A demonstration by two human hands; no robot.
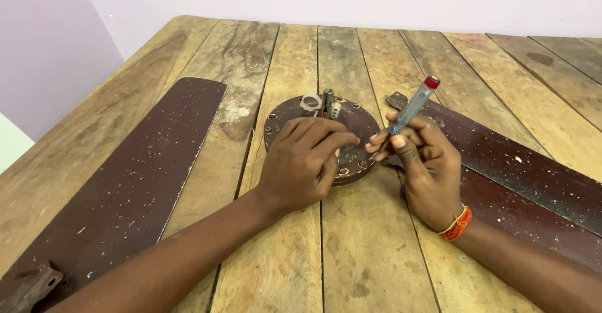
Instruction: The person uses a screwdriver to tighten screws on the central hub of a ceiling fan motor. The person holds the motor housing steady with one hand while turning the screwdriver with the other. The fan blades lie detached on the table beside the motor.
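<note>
Leftmost, a blade (125,187) is lying along the desk's (351,250) left side. Mid-desk, the left hand (301,162) is pressing flat on the round hub (285,115), grip loose. Beside it, the right hand (426,162) is pinching a screwdriver (411,109), tip at the hub's right rim; two blades (533,181) are lying beyond.

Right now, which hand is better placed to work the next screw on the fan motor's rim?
Probably the right hand: it grips the screwdriver, tip down at the motor housing rim. The left hand rests on the housing, steadying it.
</note>
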